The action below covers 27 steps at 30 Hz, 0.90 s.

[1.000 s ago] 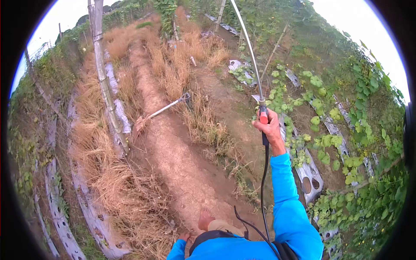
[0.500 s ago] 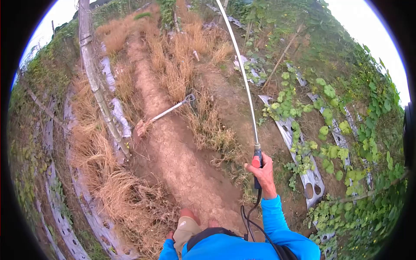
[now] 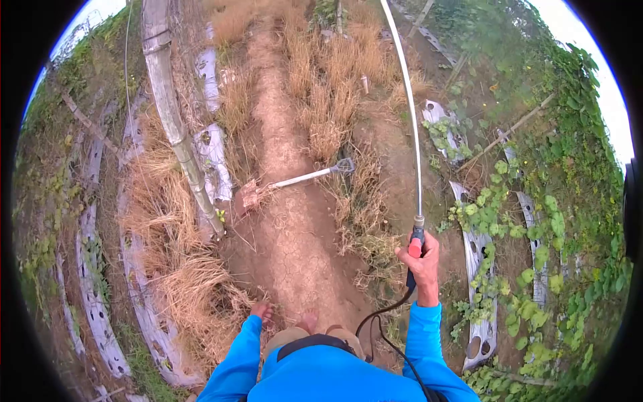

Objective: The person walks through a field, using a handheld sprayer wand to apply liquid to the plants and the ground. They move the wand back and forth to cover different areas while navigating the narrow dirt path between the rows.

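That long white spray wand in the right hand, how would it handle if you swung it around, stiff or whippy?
The spray wand looks thin and very long with a slight bow, so it probably flexes and whips at the tip. It seems light, since the right hand alone holds its grip. The trailing black hose may tug.

One head-worn fisheye view looks steeply down and forward along a dirt path. The wearer's blue sleeves sit near the bottom edge; dry grass lies left, green vines right, sky far.
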Each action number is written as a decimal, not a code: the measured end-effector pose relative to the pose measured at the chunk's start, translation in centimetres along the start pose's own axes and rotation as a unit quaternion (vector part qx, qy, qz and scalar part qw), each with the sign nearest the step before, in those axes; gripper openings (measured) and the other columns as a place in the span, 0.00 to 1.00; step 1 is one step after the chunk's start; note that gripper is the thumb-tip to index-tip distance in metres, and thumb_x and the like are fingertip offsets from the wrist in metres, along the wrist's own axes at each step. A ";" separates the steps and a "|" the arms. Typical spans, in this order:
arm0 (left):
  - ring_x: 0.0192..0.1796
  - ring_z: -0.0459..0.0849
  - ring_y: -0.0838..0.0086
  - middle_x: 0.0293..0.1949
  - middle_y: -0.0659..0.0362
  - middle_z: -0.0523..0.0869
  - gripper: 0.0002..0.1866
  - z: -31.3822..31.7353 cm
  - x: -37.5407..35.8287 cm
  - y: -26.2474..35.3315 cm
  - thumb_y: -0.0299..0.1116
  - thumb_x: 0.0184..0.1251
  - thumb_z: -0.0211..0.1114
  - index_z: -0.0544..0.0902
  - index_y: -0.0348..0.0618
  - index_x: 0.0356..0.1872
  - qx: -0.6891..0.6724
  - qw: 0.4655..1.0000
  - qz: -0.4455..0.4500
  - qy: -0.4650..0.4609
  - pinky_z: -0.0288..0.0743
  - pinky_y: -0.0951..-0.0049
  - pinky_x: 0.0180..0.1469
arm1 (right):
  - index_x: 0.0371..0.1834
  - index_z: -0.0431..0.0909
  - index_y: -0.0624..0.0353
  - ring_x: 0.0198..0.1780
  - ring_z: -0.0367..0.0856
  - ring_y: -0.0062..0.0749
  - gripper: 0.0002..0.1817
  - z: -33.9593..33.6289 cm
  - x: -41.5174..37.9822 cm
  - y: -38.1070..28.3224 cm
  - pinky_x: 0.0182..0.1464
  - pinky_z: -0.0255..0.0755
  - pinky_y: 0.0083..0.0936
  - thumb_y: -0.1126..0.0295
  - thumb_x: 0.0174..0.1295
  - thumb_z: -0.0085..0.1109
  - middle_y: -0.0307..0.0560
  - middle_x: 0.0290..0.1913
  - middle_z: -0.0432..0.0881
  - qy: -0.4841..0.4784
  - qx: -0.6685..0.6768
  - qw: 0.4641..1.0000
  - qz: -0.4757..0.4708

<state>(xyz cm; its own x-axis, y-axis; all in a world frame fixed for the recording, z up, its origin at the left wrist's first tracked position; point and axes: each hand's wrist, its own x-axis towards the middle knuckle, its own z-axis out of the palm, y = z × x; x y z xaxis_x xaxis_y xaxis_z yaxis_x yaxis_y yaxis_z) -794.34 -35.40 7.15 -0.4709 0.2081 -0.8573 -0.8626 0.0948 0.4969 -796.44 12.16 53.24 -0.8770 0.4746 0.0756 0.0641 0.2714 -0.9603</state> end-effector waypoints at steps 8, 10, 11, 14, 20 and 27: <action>0.23 0.78 0.75 0.27 0.63 0.82 0.15 1.2 7.5 20.8 0.48 0.67 0.56 0.80 0.50 0.40 0.021 0.998 -0.007 0.050 0.70 0.70 0.24 | 0.26 0.71 0.59 0.25 0.63 0.18 0.16 6.6 18.9 -1.6 0.28 0.64 0.22 0.67 0.39 0.70 0.35 0.21 0.66 0.003 -0.118 0.989 -0.083; 0.24 0.78 0.76 0.28 0.64 0.82 0.16 0.9 8.6 23.0 0.50 0.67 0.57 0.81 0.50 0.41 0.020 0.999 -0.009 0.048 0.70 0.70 0.24 | 0.25 0.71 0.60 0.23 0.62 0.21 0.16 8.1 22.8 -2.0 0.27 0.63 0.24 0.66 0.39 0.69 0.38 0.19 0.66 0.017 -0.143 0.984 -0.109; 0.25 0.78 0.77 0.28 0.65 0.82 0.16 0.3 9.1 24.8 0.51 0.67 0.58 0.82 0.51 0.42 0.021 0.999 -0.006 0.049 0.70 0.71 0.23 | 0.24 0.71 0.60 0.21 0.62 0.23 0.15 8.9 24.9 -2.1 0.26 0.63 0.25 0.66 0.40 0.69 0.40 0.18 0.67 0.025 -0.153 0.981 -0.119; 0.25 0.79 0.76 0.28 0.64 0.82 0.16 -1.3 10.2 26.7 0.51 0.67 0.58 0.82 0.51 0.40 0.056 0.993 -0.036 0.095 0.71 0.69 0.23 | 0.23 0.71 0.59 0.18 0.62 0.28 0.15 10.1 31.9 -2.4 0.24 0.63 0.27 0.64 0.41 0.68 0.43 0.16 0.68 0.054 -0.178 0.969 -0.165; 0.23 0.79 0.73 0.28 0.61 0.83 0.14 -5.4 10.2 30.7 0.46 0.66 0.58 0.83 0.47 0.40 0.046 0.993 -0.045 0.100 0.73 0.69 0.22 | 0.23 0.71 0.60 0.20 0.62 0.24 0.16 10.7 42.1 -3.3 0.25 0.63 0.26 0.65 0.41 0.69 0.42 0.17 0.68 0.055 -0.157 0.973 -0.160; 0.22 0.78 0.74 0.29 0.59 0.83 0.17 -3.6 12.6 38.6 0.45 0.65 0.60 0.83 0.40 0.41 0.211 0.968 -0.039 0.129 0.72 0.72 0.22 | 0.24 0.69 0.59 0.23 0.62 0.20 0.17 11.5 48.6 -0.8 0.26 0.62 0.24 0.68 0.41 0.72 0.35 0.19 0.66 0.080 -0.044 0.986 -0.140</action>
<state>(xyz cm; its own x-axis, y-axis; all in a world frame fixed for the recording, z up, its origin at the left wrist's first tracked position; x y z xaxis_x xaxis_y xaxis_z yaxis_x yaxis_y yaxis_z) -834.20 -32.62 15.02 -0.4855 -0.0606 -0.8721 -0.7703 0.5016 0.3939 -844.59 25.34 54.56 -0.7802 0.4952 0.3823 -0.1225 0.4782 -0.8696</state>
